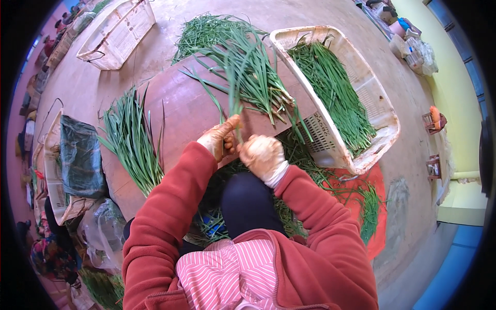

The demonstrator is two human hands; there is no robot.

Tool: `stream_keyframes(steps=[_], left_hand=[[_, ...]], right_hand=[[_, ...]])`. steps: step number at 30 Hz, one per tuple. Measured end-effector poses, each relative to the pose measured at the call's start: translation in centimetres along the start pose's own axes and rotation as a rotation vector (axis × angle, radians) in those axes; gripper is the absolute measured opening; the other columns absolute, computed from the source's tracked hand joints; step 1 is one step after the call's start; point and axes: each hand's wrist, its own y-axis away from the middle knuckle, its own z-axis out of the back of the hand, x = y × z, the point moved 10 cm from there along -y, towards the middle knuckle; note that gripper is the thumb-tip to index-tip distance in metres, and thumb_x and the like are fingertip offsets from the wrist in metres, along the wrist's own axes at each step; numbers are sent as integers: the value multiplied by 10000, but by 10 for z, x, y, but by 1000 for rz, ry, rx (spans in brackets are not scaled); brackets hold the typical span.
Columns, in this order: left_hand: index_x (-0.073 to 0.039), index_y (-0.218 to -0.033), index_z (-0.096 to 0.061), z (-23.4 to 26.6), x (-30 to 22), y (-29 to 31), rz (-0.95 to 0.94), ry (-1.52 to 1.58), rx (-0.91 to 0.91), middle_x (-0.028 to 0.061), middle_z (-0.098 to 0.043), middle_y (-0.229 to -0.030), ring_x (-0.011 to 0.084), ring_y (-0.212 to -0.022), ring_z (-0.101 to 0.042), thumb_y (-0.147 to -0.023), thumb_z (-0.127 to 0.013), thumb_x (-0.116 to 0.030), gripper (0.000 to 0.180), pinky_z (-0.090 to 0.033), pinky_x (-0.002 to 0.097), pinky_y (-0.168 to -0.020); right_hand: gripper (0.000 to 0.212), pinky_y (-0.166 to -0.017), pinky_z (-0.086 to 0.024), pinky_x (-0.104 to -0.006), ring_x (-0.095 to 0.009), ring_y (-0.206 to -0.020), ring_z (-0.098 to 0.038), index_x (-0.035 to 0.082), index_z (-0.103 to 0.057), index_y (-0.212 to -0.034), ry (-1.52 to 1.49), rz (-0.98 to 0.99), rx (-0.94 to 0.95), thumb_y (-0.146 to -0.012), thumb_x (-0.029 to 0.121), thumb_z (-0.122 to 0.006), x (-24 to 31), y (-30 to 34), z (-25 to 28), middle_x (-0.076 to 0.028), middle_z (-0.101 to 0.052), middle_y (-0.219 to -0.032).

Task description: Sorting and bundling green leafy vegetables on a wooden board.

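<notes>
My left hand [221, 138], in a stained pale glove, is closed around a few long garlic chives [234, 95], their leaves pointing away from me. Their lower stems come out between my two hands. Close beside it, my gloved right hand [262, 156] is curled into a fist near those stem ends; what its fingers pinch is hidden. Just beyond, a loose pile of garlic chives [253, 67] lies on a brown board [178, 98], pale stem ends toward me. At the board's left edge rests a neater bundle of garlic chives [132, 137].
A white plastic crate [380, 111] holding garlic chives stands right of the board. Another white crate [121, 36] is at the far left; a third crate [54, 170] has a dark plastic sheet [81, 155] over it. Green scraps lie around my knees and on a red sheet [380, 222].
</notes>
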Motion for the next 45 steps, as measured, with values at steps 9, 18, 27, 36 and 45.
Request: stream_keyframes(steps=[9, 18, 27, 36, 45], left_hand=[[-73, -869, -542, 16, -18, 3, -188, 295, 38, -75, -281, -532, 63, -462, -282, -881, -568, -290, 219, -292, 224, -466], [-101, -1028, -564, -5, -10, 11, -97, 176, 52, -81, -190, -490, 50, -405, -187, -864, -588, -354, 302, -171, 217, -407], [-177, -725, -531, 1, 4, 9, -19, 131, -88, -79, -258, -453, 76, -382, -206, -816, -666, -316, 214, -171, 257, -405], [-91, -883, -590, 28, -8, 4, -87, 403, -59, -74, -208, -468, 53, -382, -175, -880, -585, -251, 161, -153, 227, -382], [-70, -981, -572, 26, 7, 21, -88, 432, 210, -64, -212, -469, 59, -384, -184, -879, -579, -247, 204, -175, 218, -390]], right_hand=[[353, -745, -471, -388, -273, -830, -595, 69, -627, -860, 20, -649, -5, -788, 415, -622, -128, -14, 3, -121, -607, -877], [266, -668, -477, -364, -270, -744, -595, 63, -636, -940, -214, -225, -301, -757, 255, -655, -53, -8, 0, -104, -603, -798], [197, -593, -460, -388, -277, -669, -574, 51, -611, -926, -96, -160, -210, -797, 198, -582, -9, 0, 8, -102, -578, -731], [222, -595, -451, -417, -288, -667, -573, 122, -600, -759, -114, -404, -208, -842, 306, -507, -60, 46, 20, -99, -557, -697], [394, -602, -431, -232, -92, -671, -566, 38, -627, -1051, -1463, -634, 264, -881, 383, -547, -38, 41, -64, -38, -661, -824]])
